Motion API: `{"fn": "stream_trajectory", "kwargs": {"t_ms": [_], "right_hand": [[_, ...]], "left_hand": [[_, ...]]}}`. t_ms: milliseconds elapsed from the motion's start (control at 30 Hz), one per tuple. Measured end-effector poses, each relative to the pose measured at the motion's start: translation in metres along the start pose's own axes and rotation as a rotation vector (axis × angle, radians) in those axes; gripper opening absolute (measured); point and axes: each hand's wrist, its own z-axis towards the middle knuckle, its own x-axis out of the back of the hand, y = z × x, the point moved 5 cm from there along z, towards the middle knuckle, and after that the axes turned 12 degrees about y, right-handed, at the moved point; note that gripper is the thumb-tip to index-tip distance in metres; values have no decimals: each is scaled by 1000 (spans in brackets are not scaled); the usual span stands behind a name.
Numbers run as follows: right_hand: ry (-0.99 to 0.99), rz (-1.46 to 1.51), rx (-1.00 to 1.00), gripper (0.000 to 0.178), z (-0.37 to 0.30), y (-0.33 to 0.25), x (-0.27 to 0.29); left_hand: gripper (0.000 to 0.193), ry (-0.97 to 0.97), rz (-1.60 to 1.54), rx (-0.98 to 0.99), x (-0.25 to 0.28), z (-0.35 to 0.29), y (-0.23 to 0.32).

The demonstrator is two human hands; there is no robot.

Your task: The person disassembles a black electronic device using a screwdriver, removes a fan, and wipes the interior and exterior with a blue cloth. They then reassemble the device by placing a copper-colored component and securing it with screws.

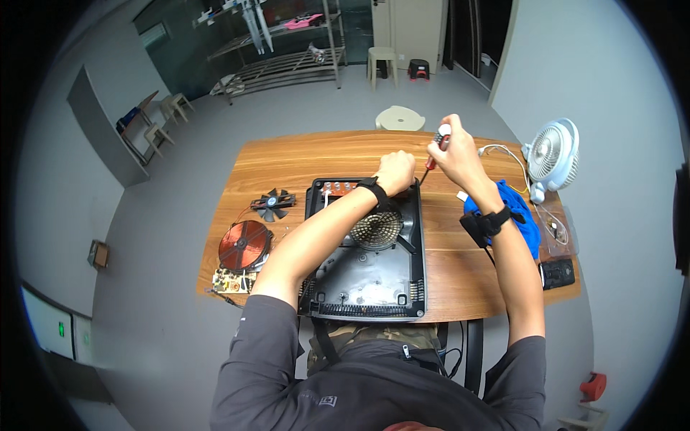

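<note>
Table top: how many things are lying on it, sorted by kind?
Fans: 2, a white desk fan and a small black fan
Black appliance shell: 1
Copper coil: 1
Circuit board: 1
Blue cloth: 1
Small black device: 1
Total: 7, not counting the screwdriver in the right hand.

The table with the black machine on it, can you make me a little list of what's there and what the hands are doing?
place: wooden table in a grey room
main thing: open black appliance shell, round vent grille inside
left hand: closed, resting on the shell's far edge
right hand: gripping a screwdriver, tip pointing down at the shell's far right corner
left of shell: small black fan, copper coil disc, circuit board
right of shell: blue cloth, white desk fan
</note>
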Motion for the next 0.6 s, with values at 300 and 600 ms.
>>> {"fn": "stream_trajectory", "kwargs": {"t_ms": [300,600], "right_hand": [[-75,-82,14,40,9,-14,5],[-178,-214,13,43,7,-30,-10]], "left_hand": [[17,-239,143,234,79,-49,-141],[17,-497,320,376,77,-181,-223]]}}
